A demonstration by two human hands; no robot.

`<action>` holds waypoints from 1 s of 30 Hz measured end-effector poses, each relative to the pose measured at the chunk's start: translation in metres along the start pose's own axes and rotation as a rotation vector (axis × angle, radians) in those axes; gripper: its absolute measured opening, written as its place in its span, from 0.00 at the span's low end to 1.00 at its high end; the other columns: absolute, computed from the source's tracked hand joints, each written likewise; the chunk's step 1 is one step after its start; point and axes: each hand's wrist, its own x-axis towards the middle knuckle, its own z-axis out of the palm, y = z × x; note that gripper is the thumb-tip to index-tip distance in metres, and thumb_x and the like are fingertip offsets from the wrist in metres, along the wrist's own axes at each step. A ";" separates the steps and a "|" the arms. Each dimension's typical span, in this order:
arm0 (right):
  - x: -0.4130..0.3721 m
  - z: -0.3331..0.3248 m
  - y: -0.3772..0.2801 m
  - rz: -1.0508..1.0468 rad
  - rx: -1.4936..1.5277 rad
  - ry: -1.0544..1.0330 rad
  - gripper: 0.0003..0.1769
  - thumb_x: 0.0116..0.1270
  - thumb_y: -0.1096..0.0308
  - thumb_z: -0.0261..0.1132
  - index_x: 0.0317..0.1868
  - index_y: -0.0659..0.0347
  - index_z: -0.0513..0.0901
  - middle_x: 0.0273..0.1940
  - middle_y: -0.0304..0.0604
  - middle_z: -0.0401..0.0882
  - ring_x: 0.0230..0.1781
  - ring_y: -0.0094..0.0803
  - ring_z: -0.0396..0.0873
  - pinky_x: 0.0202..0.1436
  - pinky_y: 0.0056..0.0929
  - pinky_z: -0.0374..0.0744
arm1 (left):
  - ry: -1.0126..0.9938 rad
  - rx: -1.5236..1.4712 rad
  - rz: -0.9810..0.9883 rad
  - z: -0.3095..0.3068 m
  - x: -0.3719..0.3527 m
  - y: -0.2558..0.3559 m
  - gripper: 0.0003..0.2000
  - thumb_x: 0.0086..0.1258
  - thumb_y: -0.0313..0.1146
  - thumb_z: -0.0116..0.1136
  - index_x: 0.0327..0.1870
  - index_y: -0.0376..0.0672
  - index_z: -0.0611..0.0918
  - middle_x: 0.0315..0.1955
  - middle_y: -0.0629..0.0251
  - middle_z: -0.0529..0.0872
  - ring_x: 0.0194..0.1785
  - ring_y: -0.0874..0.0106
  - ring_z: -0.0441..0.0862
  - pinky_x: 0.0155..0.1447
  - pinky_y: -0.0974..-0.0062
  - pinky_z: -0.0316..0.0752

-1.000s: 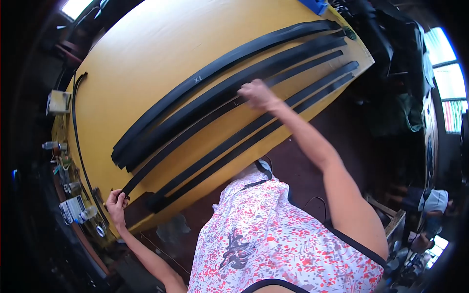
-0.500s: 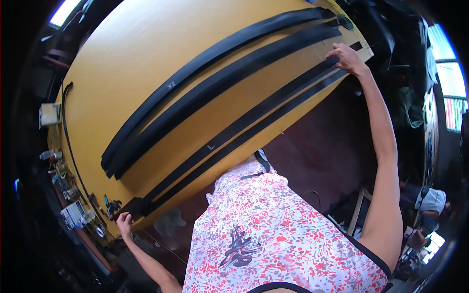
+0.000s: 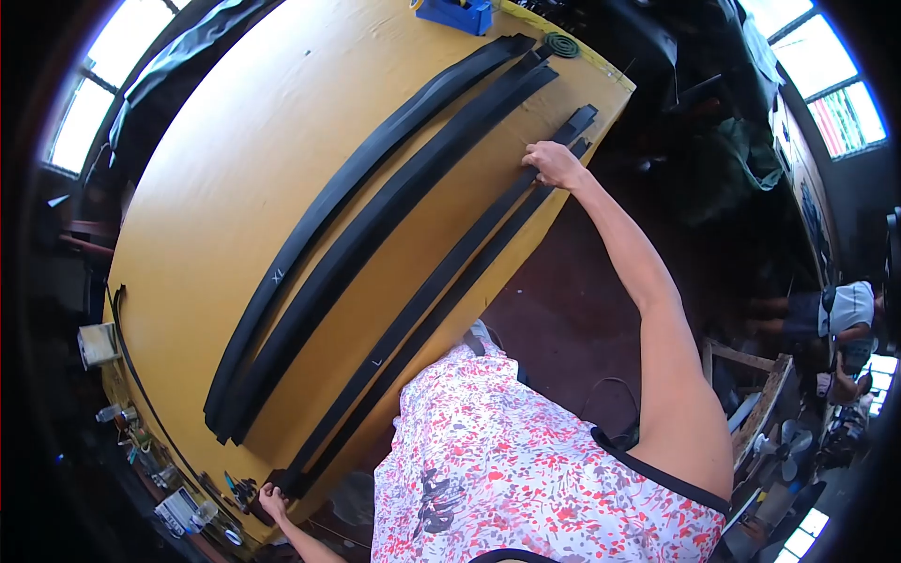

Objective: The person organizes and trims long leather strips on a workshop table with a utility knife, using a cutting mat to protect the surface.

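a yellow-topped table [image 3: 197, 188] bears a long black strip marked "l" [image 3: 441, 283], under the right fingers [image 3: 537, 153] and reaching down toward the left fingers [image 3: 269, 490]; on the near-edge side of the right fingers lies another black strip [image 3: 469, 285]; across from both sets of fingers stretch a broader black strip [image 3: 366, 225] and, farther off, one marked "xl" [image 3: 324, 208]; beyond the right fingers sit a green coil [image 3: 561, 45] and blue tape dispenser [image 3: 455, 15].
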 end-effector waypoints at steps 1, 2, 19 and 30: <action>0.001 -0.002 0.001 -0.009 0.002 -0.019 0.20 0.41 0.72 0.73 0.41 0.55 0.84 0.38 0.41 0.78 0.44 0.40 0.79 0.49 0.37 0.79 | 0.008 0.033 0.007 0.001 0.002 -0.001 0.13 0.63 0.21 0.55 0.50 0.37 0.77 0.32 0.62 0.81 0.23 0.76 0.76 0.22 0.78 0.74; 0.002 -0.003 0.002 -0.020 0.003 -0.039 0.20 0.41 0.72 0.74 0.40 0.55 0.84 0.37 0.41 0.78 0.44 0.40 0.79 0.48 0.37 0.79 | 0.009 0.032 0.016 0.000 0.005 -0.002 0.13 0.63 0.21 0.55 0.50 0.37 0.77 0.32 0.62 0.81 0.23 0.76 0.76 0.22 0.78 0.74; 0.018 -0.012 -0.015 0.062 0.039 -0.161 0.32 0.48 0.80 0.61 0.59 0.60 0.76 0.63 0.56 0.70 0.67 0.50 0.65 0.71 0.40 0.63 | 0.182 -0.096 0.183 0.014 -0.026 -0.013 0.22 0.62 0.13 0.41 0.56 0.36 0.78 0.54 0.50 0.81 0.57 0.61 0.80 0.63 0.71 0.71; 0.047 -0.056 -0.378 -0.340 0.669 -0.076 0.13 0.62 0.76 0.64 0.48 0.63 0.82 0.48 0.48 0.81 0.49 0.40 0.80 0.55 0.32 0.76 | 0.043 -0.388 0.132 -0.014 -0.044 0.000 0.24 0.54 0.11 0.47 0.55 0.35 0.79 0.42 0.52 0.84 0.37 0.70 0.84 0.41 0.75 0.83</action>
